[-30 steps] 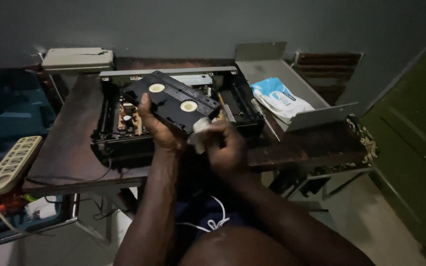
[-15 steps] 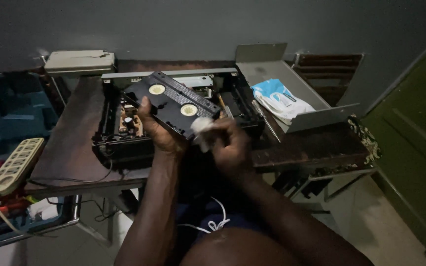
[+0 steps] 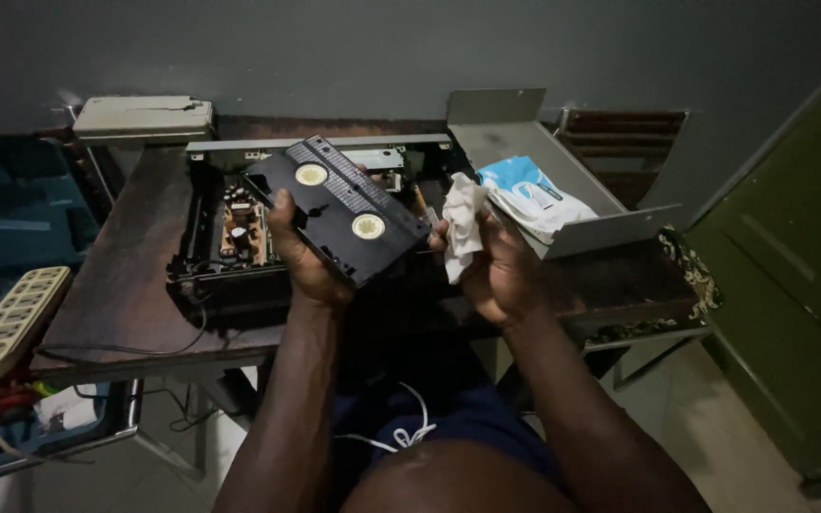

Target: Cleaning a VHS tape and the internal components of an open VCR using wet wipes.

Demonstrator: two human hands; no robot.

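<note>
My left hand (image 3: 304,255) grips a black video cassette (image 3: 336,205) by its near edge, underside up, with two pale round hubs showing. The cassette hovers tilted over an opened video recorder (image 3: 225,242) whose circuit board is exposed. My right hand (image 3: 498,266) holds a crumpled white cloth (image 3: 462,223) just beside the cassette's right end, touching or nearly touching it.
The recorder sits on a dark wooden table (image 3: 125,285). Its grey metal cover (image 3: 563,195) lies upturned at the right with a blue and white wipes pack (image 3: 529,195) in it. A beige box (image 3: 143,116) stands at the back left. A cream power strip (image 3: 7,318) lies at left, a green door (image 3: 791,285) at right.
The right hand with the cloth has come off the cassette's near edge and moved to its right end. The left hand has kept its hold on the cassette.
</note>
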